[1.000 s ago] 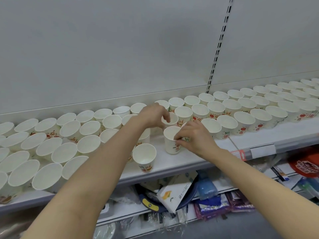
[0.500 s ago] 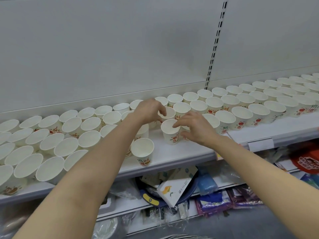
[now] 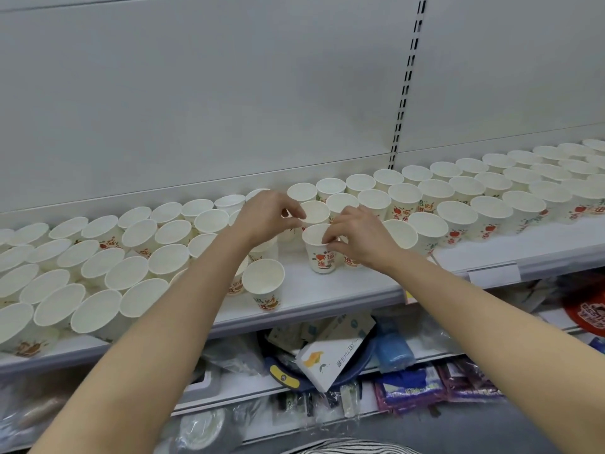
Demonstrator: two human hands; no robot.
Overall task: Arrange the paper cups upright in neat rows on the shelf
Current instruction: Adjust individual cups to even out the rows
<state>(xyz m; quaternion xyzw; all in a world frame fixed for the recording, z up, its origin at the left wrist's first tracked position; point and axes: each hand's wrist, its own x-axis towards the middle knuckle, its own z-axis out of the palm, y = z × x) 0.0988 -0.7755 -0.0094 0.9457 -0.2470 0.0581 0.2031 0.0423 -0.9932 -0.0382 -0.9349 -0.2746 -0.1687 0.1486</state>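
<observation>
At the centre of the frame the right hand pinches the rim of an upright paper cup between curled fingers and thumb, the cup standing on the white shelf apart from the rows. Just left and above, the left hand curls its fingertips onto the rim of a second cup. Upright cups fill rows to the left and right, and one lone cup stands near the shelf's front edge.
</observation>
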